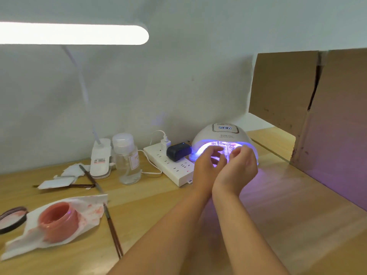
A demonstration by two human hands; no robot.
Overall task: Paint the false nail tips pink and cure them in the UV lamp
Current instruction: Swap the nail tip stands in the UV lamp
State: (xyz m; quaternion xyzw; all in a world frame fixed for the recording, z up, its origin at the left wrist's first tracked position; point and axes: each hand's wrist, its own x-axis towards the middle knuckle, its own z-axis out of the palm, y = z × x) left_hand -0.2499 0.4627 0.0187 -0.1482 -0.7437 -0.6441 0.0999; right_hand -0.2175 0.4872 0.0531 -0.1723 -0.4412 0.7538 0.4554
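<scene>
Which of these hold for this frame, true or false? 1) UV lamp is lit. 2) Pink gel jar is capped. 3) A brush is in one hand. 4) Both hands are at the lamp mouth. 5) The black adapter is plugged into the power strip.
1) The white dome UV lamp glows violet inside: true.
2) The round pink gel jar is capped: false. It stands open on a stained white tissue; a dark round lid lies beside it.
3) False. The thin brown brush lies on the wooden table.
4) The left hand and right hand are at the lamp opening: true.
5) The black adapter sits in the white power strip: true.
</scene>
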